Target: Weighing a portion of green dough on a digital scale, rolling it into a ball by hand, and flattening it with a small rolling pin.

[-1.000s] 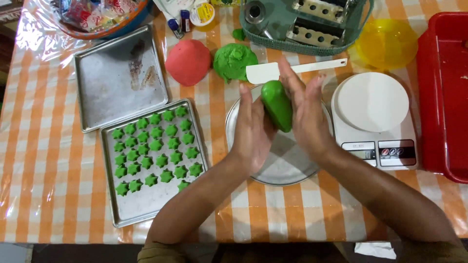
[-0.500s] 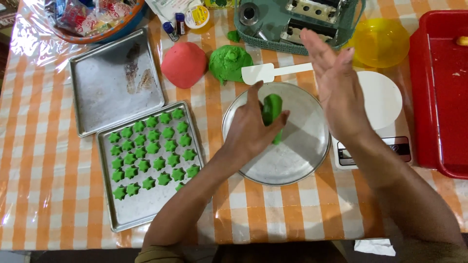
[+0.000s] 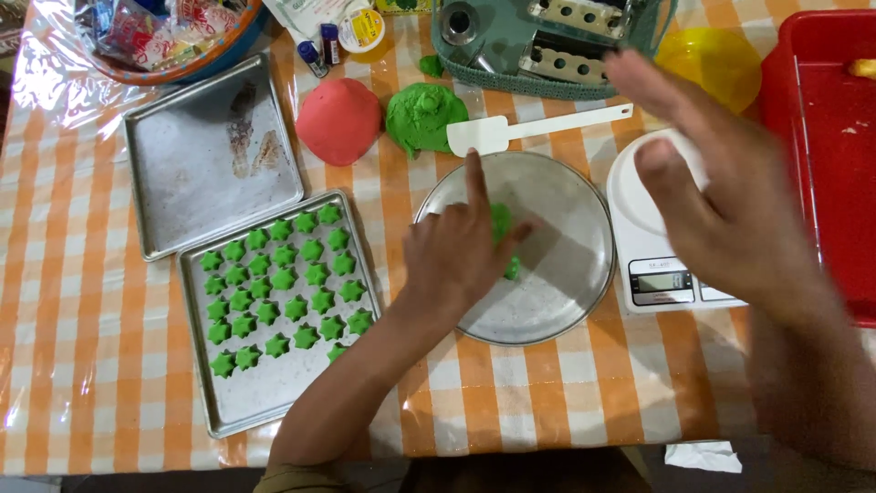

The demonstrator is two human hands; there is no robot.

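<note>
Left hand point(image 3: 456, 256) is closed over a green dough piece point(image 3: 501, 228), pressed onto the round metal plate point(image 3: 566, 292) at tabletop centre; index finger is stuck out toward the white spatula point(image 3: 511, 131), which is laid across the plate's far rim. Right hand point(image 3: 721, 201) is held raised, flat and wide open, empty, above the white kitchen scale point(image 3: 652, 283) just right of the plate; motion blur noted. Left of the plate, a metal tray point(image 3: 265, 402) is part-filled with green star-shaped dough pieces point(image 3: 283, 283) in rows. Behind it an empty baking tray point(image 3: 182, 173) with smears. Red dough ball point(image 3: 338, 119) and green dough lump point(image 3: 424, 117) are sat side by side, touching, behind the plate. Packages: a small round yellow-and-white lidded tub point(image 3: 360, 27) and small dark bottles point(image 3: 319, 50) at the far edge, a bowl of bright wrapped packets point(image 3: 155, 36) under clear film at the far left corner. A grey-green metal press machine point(image 3: 547, 41) at far centre, yellow bowl point(image 3: 712, 59) beside it, red plastic tray point(image 3: 830, 137) at the right edge. Tabletop point(image 3: 82, 347) is covered in orange-white check cloth under clear plastic
</note>
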